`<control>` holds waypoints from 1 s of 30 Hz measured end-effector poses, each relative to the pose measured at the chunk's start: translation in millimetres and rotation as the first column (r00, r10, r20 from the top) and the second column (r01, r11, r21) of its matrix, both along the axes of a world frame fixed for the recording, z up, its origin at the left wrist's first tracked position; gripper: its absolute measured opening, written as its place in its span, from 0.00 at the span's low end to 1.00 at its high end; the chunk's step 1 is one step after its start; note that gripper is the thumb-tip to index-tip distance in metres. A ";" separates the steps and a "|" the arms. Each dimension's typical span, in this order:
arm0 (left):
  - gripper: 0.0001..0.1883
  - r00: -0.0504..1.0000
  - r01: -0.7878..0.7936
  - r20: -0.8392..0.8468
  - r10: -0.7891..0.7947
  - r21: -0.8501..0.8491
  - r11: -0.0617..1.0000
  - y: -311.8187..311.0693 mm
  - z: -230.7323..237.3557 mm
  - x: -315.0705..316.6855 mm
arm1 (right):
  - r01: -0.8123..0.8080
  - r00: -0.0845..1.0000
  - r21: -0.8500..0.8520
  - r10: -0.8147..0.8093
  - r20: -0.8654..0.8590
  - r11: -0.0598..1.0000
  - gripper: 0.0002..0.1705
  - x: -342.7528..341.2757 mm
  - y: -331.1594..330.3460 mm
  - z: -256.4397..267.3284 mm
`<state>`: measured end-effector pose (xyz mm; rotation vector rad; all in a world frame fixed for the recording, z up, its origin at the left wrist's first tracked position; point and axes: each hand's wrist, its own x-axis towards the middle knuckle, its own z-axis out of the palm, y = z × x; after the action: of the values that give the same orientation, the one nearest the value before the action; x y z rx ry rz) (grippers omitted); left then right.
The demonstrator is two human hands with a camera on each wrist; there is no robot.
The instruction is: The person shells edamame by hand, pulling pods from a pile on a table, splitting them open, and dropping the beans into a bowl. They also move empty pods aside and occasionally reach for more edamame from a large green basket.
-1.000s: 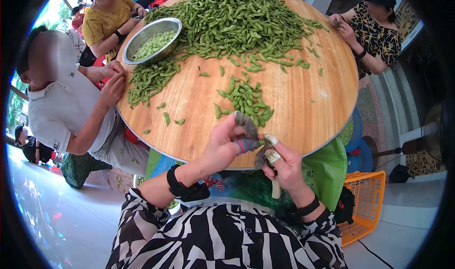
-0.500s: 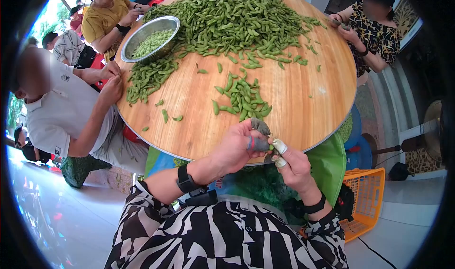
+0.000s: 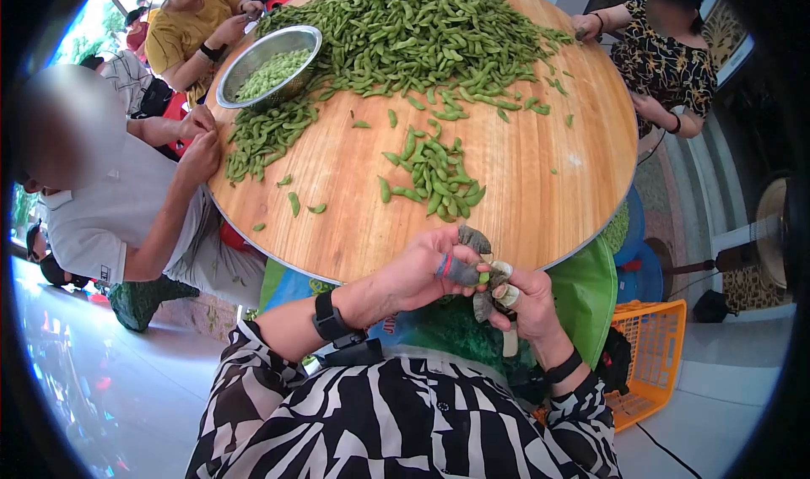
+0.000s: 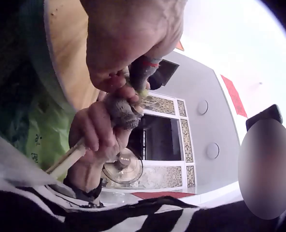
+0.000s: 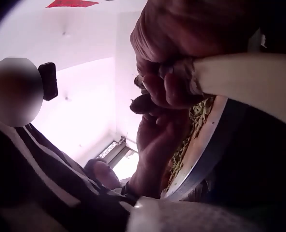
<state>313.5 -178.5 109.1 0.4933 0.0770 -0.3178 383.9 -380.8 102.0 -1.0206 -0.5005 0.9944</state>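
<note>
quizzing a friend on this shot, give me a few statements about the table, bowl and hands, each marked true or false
1. The table has a wooden top. True.
2. The metal bowl holds unopened pods. False: it holds shelled beans.
3. The left hand and right hand are far apart. False: they meet.
4. Both hands have covered fingertips. True.
5. The orange crate is on the table. False: it is beside it, lower down.

The green piece (image 3: 483, 278) I held, mostly hidden and probably a pod, was over the near edge of the worktop (image 3: 337, 226). My small pile of curved green pods (image 3: 434, 177) lay loose and overlapping, towards that edge.
</note>
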 end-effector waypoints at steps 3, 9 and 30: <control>0.17 0.989 -0.099 -0.085 0.120 0.227 0.969 -4.2 6.5 -0.7 | 0.064 0.990 -0.083 -0.053 0.130 0.994 0.18 -0.2 2.0 1.9; 0.21 0.996 -0.050 -0.046 0.075 0.416 0.908 -5.3 3.5 -1.4 | 0.148 0.969 -0.220 -0.098 0.226 0.964 0.12 0.2 8.2 10.1; 0.19 0.984 -0.149 0.172 -0.055 0.945 0.290 -12.5 9.4 -13.5 | 0.162 0.895 -0.305 -0.010 0.446 0.939 0.09 -10.9 9.8 11.6</control>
<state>300.0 -191.0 118.5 1.7781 0.1114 -0.1226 373.0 -370.9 113.6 -1.5816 -0.6623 0.7785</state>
